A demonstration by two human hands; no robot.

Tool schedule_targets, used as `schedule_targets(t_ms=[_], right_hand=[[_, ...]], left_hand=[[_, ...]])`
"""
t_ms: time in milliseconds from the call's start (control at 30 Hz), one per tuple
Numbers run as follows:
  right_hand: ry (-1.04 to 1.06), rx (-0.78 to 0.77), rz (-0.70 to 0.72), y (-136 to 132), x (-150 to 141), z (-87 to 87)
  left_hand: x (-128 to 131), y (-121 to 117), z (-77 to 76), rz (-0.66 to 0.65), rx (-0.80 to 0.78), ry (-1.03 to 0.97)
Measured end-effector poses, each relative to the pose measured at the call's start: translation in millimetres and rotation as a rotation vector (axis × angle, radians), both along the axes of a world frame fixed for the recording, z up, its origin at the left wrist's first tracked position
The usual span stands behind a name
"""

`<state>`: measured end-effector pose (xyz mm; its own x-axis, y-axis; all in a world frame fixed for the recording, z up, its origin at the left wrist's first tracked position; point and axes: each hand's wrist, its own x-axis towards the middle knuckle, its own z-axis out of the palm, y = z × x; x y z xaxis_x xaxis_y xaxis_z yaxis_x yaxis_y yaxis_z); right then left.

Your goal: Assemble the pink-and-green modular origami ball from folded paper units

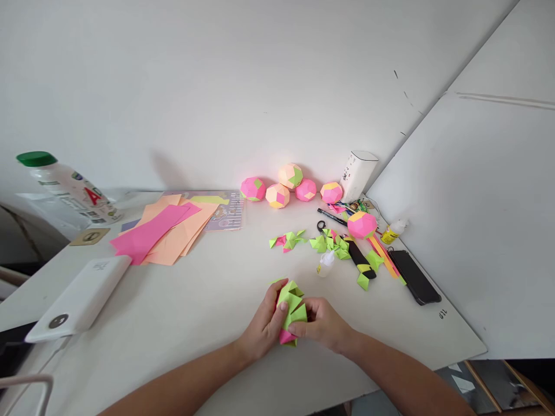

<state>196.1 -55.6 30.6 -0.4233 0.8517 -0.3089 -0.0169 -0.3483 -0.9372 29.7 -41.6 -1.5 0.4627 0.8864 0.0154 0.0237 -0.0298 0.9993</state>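
Note:
Between my two hands is a partly assembled folded-paper ball (291,306), mostly lime green with some pink, its flaps standing out. My left hand (265,323) wraps its left side, thumb on the front face. My right hand (323,325) pinches the right edge with thumb and fingers; the fingertips behind the paper are hidden. Just beyond, on the table, lie green and pink folded paper pieces (287,240) and a larger heap of green pieces (332,244). A small glue bottle (325,263) stands in front of that heap.
Several finished paper balls (277,196) rest along the wall; another pink ball (362,225) sits right. A black phone (415,276), yellow-labelled bottle (393,231) and white box (358,174) are on the right. Paper sheets (173,231), a power bank (80,297) and a green-capped bottle (69,188) are left.

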Motion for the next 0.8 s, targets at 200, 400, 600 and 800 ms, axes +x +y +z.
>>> schedule_targets(t_ms=[200, 400, 600, 800], right_hand=[[-0.126, 0.038, 0.065, 0, 6, 3.1], [-0.288, 0.041, 0.172, 6, 21, 9.8], [-0.362, 0.032, 0.21, 7, 24, 12.0], [-0.332, 0.005, 0.287, 6, 23, 8.5]], left_hand=[[-4, 6, -4.0, 0.02, 0.335, 0.02], [-7, 11, 2.7, -0.062, 0.673, 0.012], [-6, 7, 3.7, -0.053, 0.523, 0.021], [-5, 5, 9.6, -0.134, 0.362, -0.056]])
